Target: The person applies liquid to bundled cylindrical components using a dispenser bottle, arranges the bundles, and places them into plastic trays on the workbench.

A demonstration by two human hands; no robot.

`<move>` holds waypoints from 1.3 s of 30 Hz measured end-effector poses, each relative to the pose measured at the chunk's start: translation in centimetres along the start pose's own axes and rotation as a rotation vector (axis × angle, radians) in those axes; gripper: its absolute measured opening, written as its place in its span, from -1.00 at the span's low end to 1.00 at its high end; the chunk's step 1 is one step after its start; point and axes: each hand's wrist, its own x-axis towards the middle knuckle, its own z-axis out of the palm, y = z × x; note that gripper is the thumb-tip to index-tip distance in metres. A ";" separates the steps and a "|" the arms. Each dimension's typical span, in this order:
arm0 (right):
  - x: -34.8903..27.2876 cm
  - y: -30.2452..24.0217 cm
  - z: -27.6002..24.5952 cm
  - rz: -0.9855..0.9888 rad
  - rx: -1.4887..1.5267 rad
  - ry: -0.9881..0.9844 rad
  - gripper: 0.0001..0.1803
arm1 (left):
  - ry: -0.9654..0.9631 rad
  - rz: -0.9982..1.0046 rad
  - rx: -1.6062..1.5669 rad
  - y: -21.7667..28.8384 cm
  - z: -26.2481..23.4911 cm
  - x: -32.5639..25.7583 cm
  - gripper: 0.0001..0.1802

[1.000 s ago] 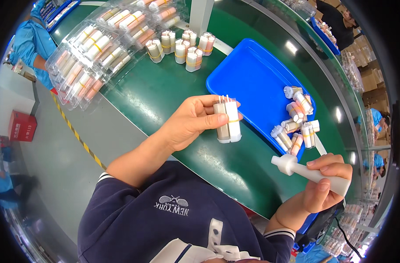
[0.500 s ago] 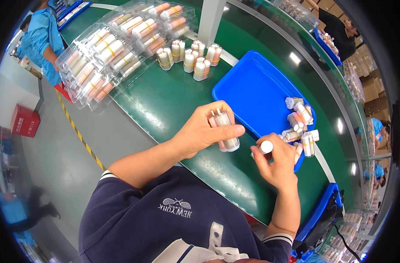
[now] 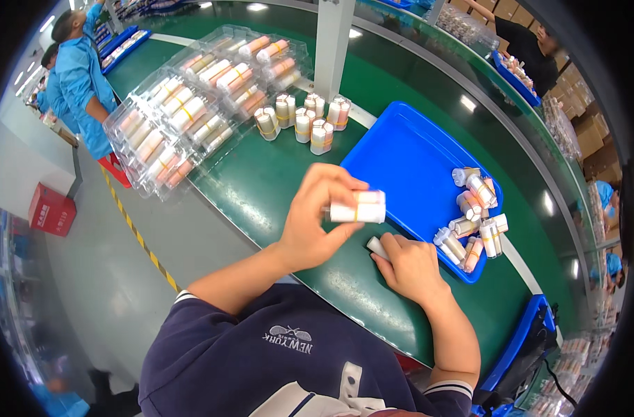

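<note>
Gripping a small white cylindrical tube (image 3: 377, 247) at frame centre, the right hand (image 3: 410, 267) is resting on the green table (image 3: 261, 187); just above, the left hand (image 3: 320, 219) is pinching a banded bundle of white tubes (image 3: 358, 207), lying horizontally, beside the blue plastic tray (image 3: 400, 160).

Tubes (image 3: 473, 222) in tray (image 3: 407, 163), right
</note>
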 end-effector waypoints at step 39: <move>-0.2 0.9 0.7 0.007 0.052 0.012 -0.73 | 0.160 0.232 1.273 -0.2 -6.3 4.6 -0.64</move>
